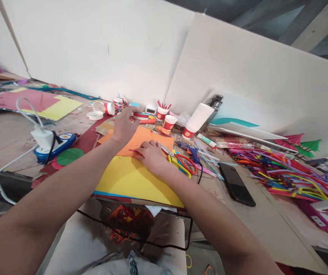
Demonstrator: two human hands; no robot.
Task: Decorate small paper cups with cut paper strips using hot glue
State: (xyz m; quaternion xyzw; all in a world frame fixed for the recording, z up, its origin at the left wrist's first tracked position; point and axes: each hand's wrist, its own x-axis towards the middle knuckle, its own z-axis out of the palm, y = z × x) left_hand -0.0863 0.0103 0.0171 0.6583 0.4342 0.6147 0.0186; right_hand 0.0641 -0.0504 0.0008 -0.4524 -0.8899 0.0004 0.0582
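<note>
My left hand [124, 125] reaches over the far part of the orange sheet [141, 137], its fingers bent around the near end of a red-and-white cut paper cup ring [141, 116]. My right hand [153, 157] rests low over the yellow sheet [129, 175], thumb and fingers pinched on a thin pink strip [133, 150] whose end sticks out to the left. Next to the right hand lie scissors [167, 149] and looped red-orange handles [187, 163]. A stack of orange paper discs [162, 130] sits beyond it.
At the back stand a paper cup [170, 123], a cup of red sticks [162, 112] and a leaning cup stack [197, 121]. To the right are a blue glue gun [191, 152], a phone [236, 184] and many pipe cleaners [292, 172]. A power strip [55, 147] lies left.
</note>
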